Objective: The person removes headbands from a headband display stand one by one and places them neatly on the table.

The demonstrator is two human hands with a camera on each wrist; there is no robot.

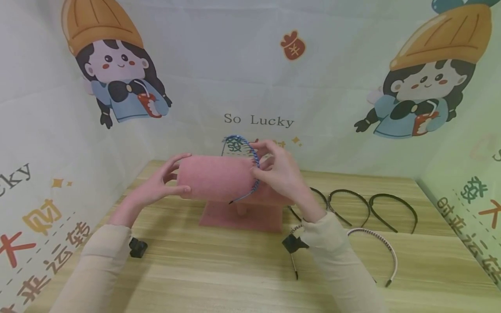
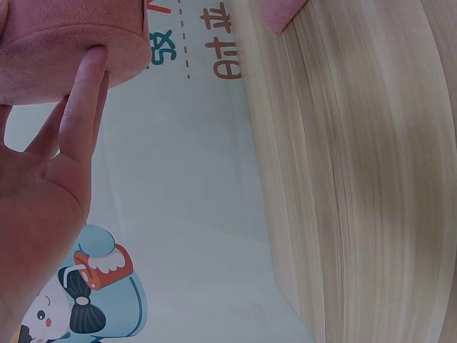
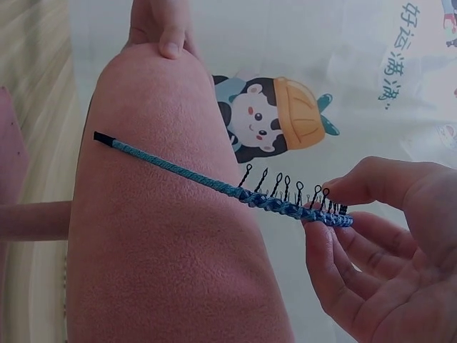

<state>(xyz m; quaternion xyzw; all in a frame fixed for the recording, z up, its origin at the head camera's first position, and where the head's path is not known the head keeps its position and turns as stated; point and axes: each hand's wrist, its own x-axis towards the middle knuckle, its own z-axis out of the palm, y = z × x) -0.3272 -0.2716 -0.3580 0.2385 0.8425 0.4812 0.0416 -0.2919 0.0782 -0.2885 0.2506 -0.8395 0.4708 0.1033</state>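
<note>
A pink plush headband display stand [image 1: 213, 177], a thick horizontal roll on a post and flat base, stands on the wooden table. My left hand [image 1: 156, 186] holds the roll's left end, thumb on the front and fingers over the top and against the end face [image 2: 86, 68]. Between thumb and fingertips, my right hand [image 1: 285, 171] pinches a blue wrapped headband [image 3: 175, 171] by its side. The band arches over the roll's right part, one black-tipped end hanging in front. Small dark twisted wire loops [image 3: 287, 187] stick out along it. The band's far end is hidden behind the roll.
Several dark headbands [image 1: 348, 191] lie in a row on the table [image 1: 235, 278] to the right. A pale wrapped headband [image 1: 372, 232] lies nearer, and another [image 1: 293, 261] is partly hidden by my right wrist. A printed cloth backdrop [image 1: 219, 78] encloses the back and sides.
</note>
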